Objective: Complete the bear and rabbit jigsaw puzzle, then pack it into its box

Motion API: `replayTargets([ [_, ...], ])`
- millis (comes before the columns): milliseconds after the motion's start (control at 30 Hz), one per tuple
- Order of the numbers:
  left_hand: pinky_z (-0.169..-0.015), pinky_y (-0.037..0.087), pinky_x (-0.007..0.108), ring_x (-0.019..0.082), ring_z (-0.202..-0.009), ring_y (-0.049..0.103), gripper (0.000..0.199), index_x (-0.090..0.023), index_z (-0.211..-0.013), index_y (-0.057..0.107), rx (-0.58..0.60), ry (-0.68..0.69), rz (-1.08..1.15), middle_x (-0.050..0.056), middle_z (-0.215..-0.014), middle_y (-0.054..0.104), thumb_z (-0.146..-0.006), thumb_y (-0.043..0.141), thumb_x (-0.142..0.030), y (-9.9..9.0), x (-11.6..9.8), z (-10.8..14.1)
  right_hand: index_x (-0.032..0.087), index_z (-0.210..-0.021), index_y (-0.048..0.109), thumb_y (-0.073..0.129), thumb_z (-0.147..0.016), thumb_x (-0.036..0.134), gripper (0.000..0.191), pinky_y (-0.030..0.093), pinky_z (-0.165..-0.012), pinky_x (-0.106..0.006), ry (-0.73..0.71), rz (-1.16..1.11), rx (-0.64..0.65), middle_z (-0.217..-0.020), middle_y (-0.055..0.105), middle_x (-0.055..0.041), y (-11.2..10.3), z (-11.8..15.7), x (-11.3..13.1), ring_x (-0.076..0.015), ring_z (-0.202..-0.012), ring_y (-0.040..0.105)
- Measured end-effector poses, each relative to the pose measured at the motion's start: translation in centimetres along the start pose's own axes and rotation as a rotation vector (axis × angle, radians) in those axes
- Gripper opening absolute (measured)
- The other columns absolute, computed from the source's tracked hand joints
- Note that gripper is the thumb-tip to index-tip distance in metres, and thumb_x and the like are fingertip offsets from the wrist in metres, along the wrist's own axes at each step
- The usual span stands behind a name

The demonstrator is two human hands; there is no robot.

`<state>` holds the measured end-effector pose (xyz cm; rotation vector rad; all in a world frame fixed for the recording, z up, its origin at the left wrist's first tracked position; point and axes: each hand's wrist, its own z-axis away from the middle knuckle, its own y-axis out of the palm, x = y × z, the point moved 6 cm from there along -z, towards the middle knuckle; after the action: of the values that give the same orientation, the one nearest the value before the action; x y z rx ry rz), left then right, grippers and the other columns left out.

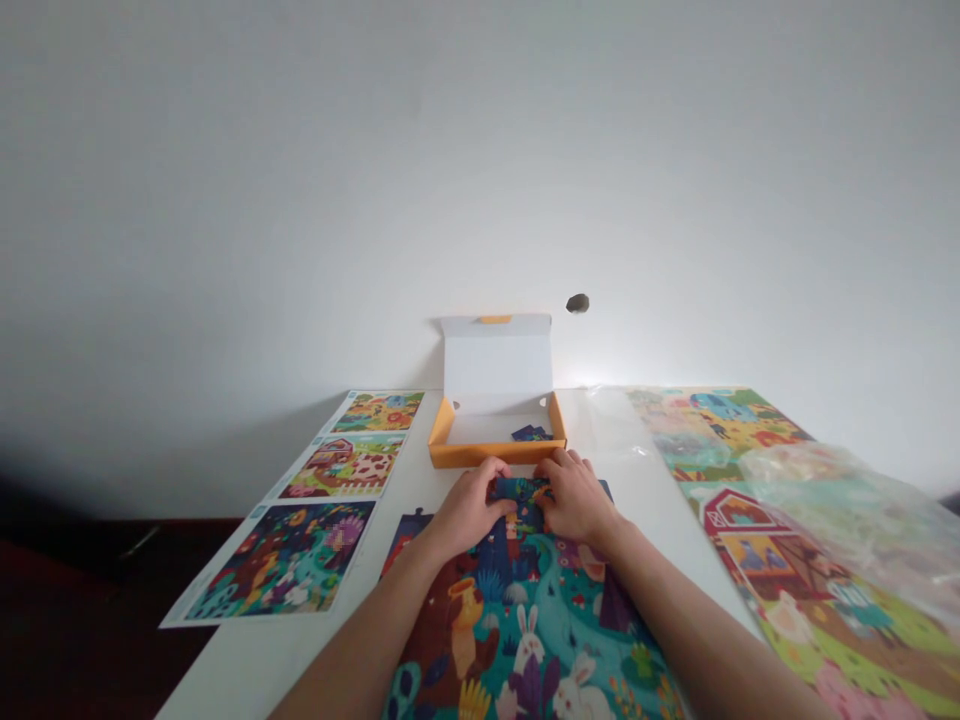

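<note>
A dark teal forest jigsaw puzzle (525, 590) with rabbits, a bear and a stream lies in front of me, its lower end running out of view. At its far edge my left hand (476, 505) has curled fingers and thumb on a dark blue puzzle piece (521, 488). My right hand (574, 497) grips the other side of that piece, thumb turned inward. The fingertips partly cover how the piece meets its neighbours. Beside my left forearm, another dark puzzle section (405, 535) with a knob on top shows partly.
Just beyond my hands stands an open yellow-orange box (495, 455), lid up, with several dark blue pieces (531, 433) inside. A sheet with three pictures (259, 510) lies left. Right are a farm puzzle (810, 590), an animal puzzle (720, 420) and clear plastic wrapping (870, 510). A wall rises behind.
</note>
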<state>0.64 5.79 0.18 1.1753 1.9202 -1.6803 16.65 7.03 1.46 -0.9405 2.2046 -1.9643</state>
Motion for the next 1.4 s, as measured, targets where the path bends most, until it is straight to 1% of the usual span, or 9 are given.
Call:
replayTargets([
  [133,-0.083,0.044,0.029,0.019,-0.09,0.06,0.03,-0.02,-0.1,0.058,-0.018,0.01,0.043,0.002,-0.095,0.064,-0.072,0.068,-0.015,-0.3,-0.3,0.0,0.018,-0.089,0.06,0.056,-0.071,0.014,0.019,0.037,-0.081,-0.031,0.01,-0.106,-0.051,-0.096,0.058,-0.0075,-0.2,-0.2,0.0,-0.0208,-0.092,0.053],
  [233,-0.085,0.044,0.029,0.019,-0.091,0.061,0.023,-0.02,-0.096,0.062,-0.019,0.033,0.074,0.002,-0.095,0.067,-0.074,0.067,-0.017,-0.4,-0.6,0.0,0.018,-0.085,0.058,0.053,-0.07,0.011,0.018,0.039,-0.078,-0.028,-0.012,-0.183,-0.081,-0.088,0.062,-0.0054,-0.2,-0.3,0.1,-0.019,-0.086,0.055],
  [367,-0.076,0.045,0.026,0.016,-0.08,0.06,0.01,-0.019,-0.087,0.061,-0.061,0.032,0.087,0.001,-0.087,0.066,-0.077,0.063,-0.018,-0.8,-0.8,0.1,0.019,-0.082,0.056,0.052,-0.069,0.012,0.015,0.038,-0.07,-0.026,-0.021,-0.241,-0.093,-0.08,0.063,-0.003,0.1,-0.3,0.1,-0.017,-0.075,0.056],
  [633,-0.066,0.039,0.022,0.013,-0.07,0.052,0.007,-0.017,-0.077,0.057,0.111,0.098,-0.026,-0.002,-0.075,0.058,-0.075,0.064,-0.017,-0.1,-1.0,0.2,0.02,-0.075,0.057,0.05,-0.068,0.015,0.011,0.036,-0.063,-0.024,-0.025,-0.302,-0.083,-0.069,0.062,-0.0002,0.0,-0.1,0.1,-0.0146,-0.066,0.054],
  [767,-0.062,0.037,0.022,0.012,-0.066,0.049,0.014,-0.017,-0.07,0.053,0.132,0.118,-0.072,-0.002,-0.07,0.053,-0.076,0.065,-0.021,-0.1,-1.1,0.3,0.019,-0.073,0.057,0.05,-0.067,0.014,0.01,0.036,-0.06,-0.022,-0.02,-0.338,-0.096,-0.067,0.061,0.0005,-0.3,0.0,0.2,-0.0126,-0.061,0.052],
  [900,-0.07,0.041,0.025,0.016,-0.076,0.056,0.008,-0.018,-0.082,0.061,0.08,0.072,-0.081,0.001,-0.08,0.062,-0.076,0.064,-0.02,-0.2,-0.8,0.1,0.019,-0.074,0.059,0.052,-0.068,0.015,0.01,0.037,-0.062,-0.022,-0.005,-0.356,-0.099,-0.069,0.062,0.0001,-0.1,-0.2,0.0,-0.0128,-0.063,0.053],
  [1000,-0.08,0.042,0.027,0.019,-0.088,0.06,0.022,-0.019,-0.098,0.064,0.065,0.073,-0.027,0.004,-0.095,0.067,-0.076,0.063,-0.017,-0.3,-0.8,0.0,0.019,-0.079,0.063,0.053,-0.07,0.016,0.014,0.039,-0.064,-0.022,0.043,-0.352,-0.094,-0.072,0.065,-0.0009,0.3,-0.3,-0.6,-0.014,-0.066,0.056],
  [1200,-0.072,0.042,0.024,0.016,-0.076,0.058,0.006,-0.017,-0.079,0.067,0.139,0.124,-0.016,0.002,-0.079,0.063,-0.078,0.061,-0.019,-0.3,-1.4,0.2,0.019,-0.081,0.065,0.052,-0.073,0.018,0.015,0.039,-0.063,-0.023,0.081,-0.39,-0.105,-0.072,0.066,-0.0015,0.9,-0.5,-1.0,-0.0146,-0.066,0.058],
  [1400,-0.073,0.041,0.025,0.017,-0.078,0.057,0.004,-0.017,-0.078,0.067,0.13,0.116,-0.078,0.002,-0.078,0.063,-0.075,0.066,-0.019,-0.2,-1.6,0.1,0.018,-0.076,0.063,0.053,-0.072,0.018,0.011,0.037,-0.06,-0.022,0.079,-0.47,-0.117,-0.068,0.063,0.0002,0.6,-0.5,-1.0,-0.013,-0.062,0.054],
])
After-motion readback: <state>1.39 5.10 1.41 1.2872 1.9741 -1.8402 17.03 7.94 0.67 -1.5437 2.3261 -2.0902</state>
